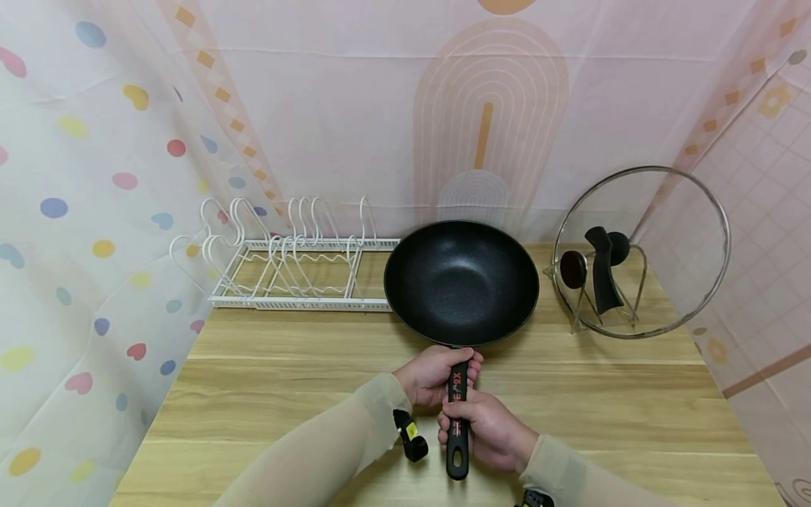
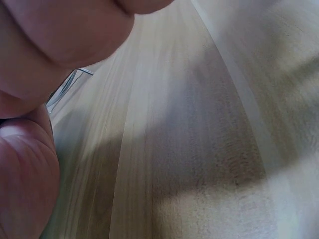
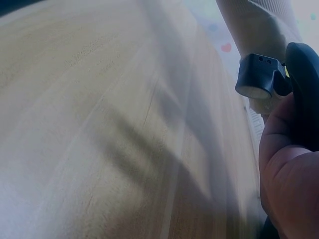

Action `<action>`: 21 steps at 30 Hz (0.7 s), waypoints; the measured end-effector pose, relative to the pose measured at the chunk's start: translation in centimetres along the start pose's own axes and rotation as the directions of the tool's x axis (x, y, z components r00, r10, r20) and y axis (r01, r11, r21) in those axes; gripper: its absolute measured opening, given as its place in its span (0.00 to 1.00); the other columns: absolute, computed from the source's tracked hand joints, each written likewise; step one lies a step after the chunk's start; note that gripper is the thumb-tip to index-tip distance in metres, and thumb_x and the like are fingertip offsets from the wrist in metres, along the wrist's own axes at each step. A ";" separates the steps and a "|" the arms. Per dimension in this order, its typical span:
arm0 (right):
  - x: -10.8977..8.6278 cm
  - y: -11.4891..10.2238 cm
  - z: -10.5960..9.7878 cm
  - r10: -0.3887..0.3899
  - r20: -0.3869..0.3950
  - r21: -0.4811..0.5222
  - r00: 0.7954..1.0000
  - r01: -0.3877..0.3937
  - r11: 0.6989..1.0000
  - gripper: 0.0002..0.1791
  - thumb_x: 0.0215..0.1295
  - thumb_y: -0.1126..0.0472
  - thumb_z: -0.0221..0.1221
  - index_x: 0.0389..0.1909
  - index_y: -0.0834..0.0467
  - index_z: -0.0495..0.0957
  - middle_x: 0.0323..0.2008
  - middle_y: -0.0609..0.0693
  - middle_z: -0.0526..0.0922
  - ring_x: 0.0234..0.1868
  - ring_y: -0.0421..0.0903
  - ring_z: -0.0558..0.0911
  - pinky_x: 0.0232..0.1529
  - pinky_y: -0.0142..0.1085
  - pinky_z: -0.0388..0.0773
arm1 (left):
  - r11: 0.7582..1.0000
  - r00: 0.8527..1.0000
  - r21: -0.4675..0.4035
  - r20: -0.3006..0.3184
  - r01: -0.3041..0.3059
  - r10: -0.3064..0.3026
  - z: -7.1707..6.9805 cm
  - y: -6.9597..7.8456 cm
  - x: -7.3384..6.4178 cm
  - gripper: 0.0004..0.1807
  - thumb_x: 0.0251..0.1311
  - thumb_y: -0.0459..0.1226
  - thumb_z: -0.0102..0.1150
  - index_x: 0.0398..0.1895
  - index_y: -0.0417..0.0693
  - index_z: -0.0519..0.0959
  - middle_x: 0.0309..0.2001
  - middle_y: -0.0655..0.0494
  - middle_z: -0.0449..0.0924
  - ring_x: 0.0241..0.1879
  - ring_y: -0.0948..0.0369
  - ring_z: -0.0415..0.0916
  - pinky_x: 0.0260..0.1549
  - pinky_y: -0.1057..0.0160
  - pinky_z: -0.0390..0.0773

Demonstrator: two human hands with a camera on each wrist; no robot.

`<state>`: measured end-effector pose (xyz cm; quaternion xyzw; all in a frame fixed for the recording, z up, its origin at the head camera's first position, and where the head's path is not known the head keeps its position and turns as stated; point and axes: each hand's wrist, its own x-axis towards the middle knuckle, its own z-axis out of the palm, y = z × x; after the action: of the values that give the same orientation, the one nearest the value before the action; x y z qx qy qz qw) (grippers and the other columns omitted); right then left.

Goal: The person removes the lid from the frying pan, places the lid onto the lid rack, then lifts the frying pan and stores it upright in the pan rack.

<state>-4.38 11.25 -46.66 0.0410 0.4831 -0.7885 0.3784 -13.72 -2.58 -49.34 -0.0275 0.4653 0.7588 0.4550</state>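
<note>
A black wok [image 1: 461, 285] with a long black handle is in the middle of the head view, its bowl facing up and its handle pointing toward me. My left hand [image 1: 437, 373] grips the handle close to the bowl, thumb across the top. Lower down, my right hand [image 1: 497, 429] holds the same handle near its end, fingers curled round it. In the left wrist view the curled fingers [image 2: 65, 35] fill the upper left corner. The right wrist view has the right hand [image 3: 294, 184] around the dark handle end at the right edge.
A white wire dish rack [image 1: 304, 304] stands left of the wok. To the right, a glass lid [image 1: 671, 274] leans upright in a metal stand [image 1: 641, 282] with a black knob and a dark curved piece. Patterned curtains [image 1: 355, 127] enclose the wooden table [image 1: 304, 352].
</note>
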 end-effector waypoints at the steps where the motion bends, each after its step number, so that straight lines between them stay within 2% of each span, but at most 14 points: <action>1: 0.0 0.0 0.0 0.000 0.002 0.001 1.000 0.000 1.000 0.08 0.78 0.65 0.48 0.51 0.57 0.60 0.29 0.45 0.76 0.32 0.40 0.80 0.43 0.35 0.82 | 1.000 1.000 0.002 -0.003 0.001 -0.001 0.0 0.0 0.0 0.12 0.83 0.40 0.45 0.46 0.45 0.77 0.34 0.62 0.80 0.32 0.70 0.75 0.35 0.74 0.79; 7: -0.1 0.0 0.0 -0.010 0.016 0.007 1.000 0.010 1.000 0.08 0.78 0.65 0.48 0.51 0.57 0.60 0.29 0.44 0.76 0.33 0.40 0.80 0.44 0.35 0.81 | 1.000 0.999 0.026 -0.032 -0.003 0.004 0.2 0.0 -0.1 0.12 0.82 0.41 0.46 0.49 0.42 0.76 0.33 0.62 0.79 0.31 0.70 0.74 0.34 0.73 0.78; 15: -0.1 0.2 0.3 -0.043 0.012 0.003 0.999 0.043 0.999 0.06 0.77 0.66 0.48 0.48 0.57 0.61 0.28 0.44 0.75 0.32 0.40 0.77 0.44 0.36 0.79 | 1.000 0.998 0.012 -0.060 -0.003 0.004 0.3 -0.1 0.0 0.11 0.81 0.40 0.47 0.44 0.46 0.78 0.32 0.64 0.78 0.29 0.70 0.72 0.32 0.75 0.76; 21: 0.0 0.2 0.6 -0.056 0.014 -0.002 0.998 0.056 0.998 0.04 0.77 0.66 0.48 0.45 0.57 0.62 0.27 0.43 0.74 0.32 0.41 0.74 0.44 0.36 0.76 | 1.000 0.998 0.007 -0.055 -0.005 0.006 0.4 -0.1 0.2 0.10 0.81 0.40 0.46 0.45 0.47 0.76 0.31 0.65 0.74 0.28 0.70 0.70 0.31 0.74 0.74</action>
<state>-4.09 10.78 -46.47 0.0216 0.4825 -0.7984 0.3595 -13.58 -2.16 -49.31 -0.0456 0.4803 0.7574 0.4399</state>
